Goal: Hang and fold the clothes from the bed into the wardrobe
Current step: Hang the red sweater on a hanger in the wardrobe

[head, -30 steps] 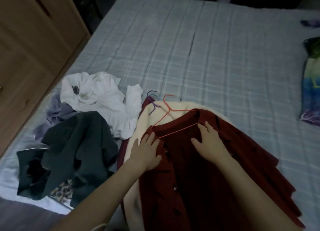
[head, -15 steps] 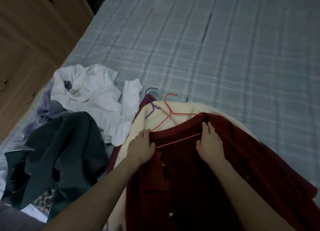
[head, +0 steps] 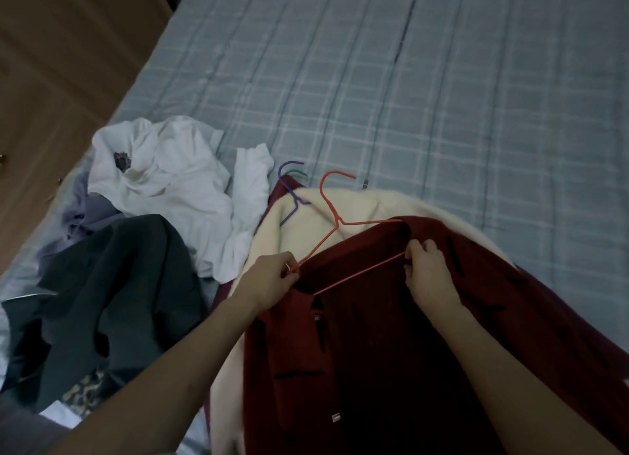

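Here, plaid blue bed [head: 442, 97], wooden wardrobe [head: 61, 73] left, clothes heaped.

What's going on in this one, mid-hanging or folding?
Mid-hanging. A person is fitting a red hanger into the collar of a dark red coat lying on the bed. The left hand pinches the hanger's left end; the right hand grips the collar. Other clothes are still piled to the left.

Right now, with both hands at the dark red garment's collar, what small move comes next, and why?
Probably pull the dark red garment's collar over the left end of the orange wire hanger. The left hand pinches that bare end, while the right hand grips the collar where the hanger's right end already lies under fabric.
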`<move>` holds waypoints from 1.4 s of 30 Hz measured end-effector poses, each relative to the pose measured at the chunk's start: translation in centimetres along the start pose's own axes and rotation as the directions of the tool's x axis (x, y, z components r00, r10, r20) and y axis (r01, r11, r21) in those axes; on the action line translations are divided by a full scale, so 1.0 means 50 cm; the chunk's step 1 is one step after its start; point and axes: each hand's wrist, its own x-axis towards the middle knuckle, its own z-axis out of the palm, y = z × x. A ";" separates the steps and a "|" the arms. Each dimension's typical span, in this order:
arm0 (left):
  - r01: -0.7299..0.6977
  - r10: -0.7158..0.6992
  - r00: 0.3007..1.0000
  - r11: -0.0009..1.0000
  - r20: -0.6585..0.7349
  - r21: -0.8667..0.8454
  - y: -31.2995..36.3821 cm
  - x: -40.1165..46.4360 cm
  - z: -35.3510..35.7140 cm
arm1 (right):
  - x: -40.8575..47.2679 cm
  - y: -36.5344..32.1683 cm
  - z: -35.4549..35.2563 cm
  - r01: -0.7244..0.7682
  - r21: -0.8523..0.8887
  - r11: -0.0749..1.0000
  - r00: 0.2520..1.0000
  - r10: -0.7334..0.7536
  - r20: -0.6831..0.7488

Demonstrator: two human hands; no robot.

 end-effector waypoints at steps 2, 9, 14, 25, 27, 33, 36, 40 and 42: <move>-0.018 0.018 1.000 1.000 0.012 0.007 0.009 -0.007 -0.018 | -0.014 -0.005 -0.023 0.002 0.056 0.998 1.000 -0.002 -0.003; -0.140 0.140 0.990 0.989 -0.008 0.056 0.011 -0.030 -0.090 | -0.131 -0.030 -0.051 -0.040 0.112 0.993 0.998 0.035 0.047; -0.241 0.242 0.970 0.969 0.001 0.051 0.028 -0.084 -0.123 | -0.188 -0.056 -0.066 -0.126 0.130 0.983 0.991 0.119 0.062; -0.488 0.486 0.873 0.871 0.046 0.052 0.146 -0.295 -0.129 | -0.358 -0.336 -0.124 -0.143 0.633 0.761 0.979 0.205 -0.024; -0.485 0.484 0.874 0.872 0.044 0.058 0.158 -0.331 -0.107 | -0.379 -0.361 -0.127 -0.216 0.681 0.700 0.952 0.306 -0.012; -0.102 0.291 0.906 0.855 0.308 -0.509 0.174 -0.417 -0.099 | -0.435 -0.353 -0.134 -0.365 0.630 0.685 0.877 0.480 -0.014; 0.247 0.217 0.826 0.690 0.520 -0.681 0.169 -0.430 -0.074 | -0.470 -0.344 -0.128 -0.483 0.497 0.721 0.811 0.583 -0.057; 0.153 0.333 0.664 0.816 0.669 -0.558 0.188 -0.444 -0.076 | -0.534 -0.347 -0.129 -0.536 0.537 0.651 0.737 0.671 -0.079; -0.065 0.422 0.604 0.871 0.675 -0.487 0.205 -0.430 -0.085 | -0.571 -0.342 -0.133 -0.520 0.531 0.669 0.738 0.665 -0.114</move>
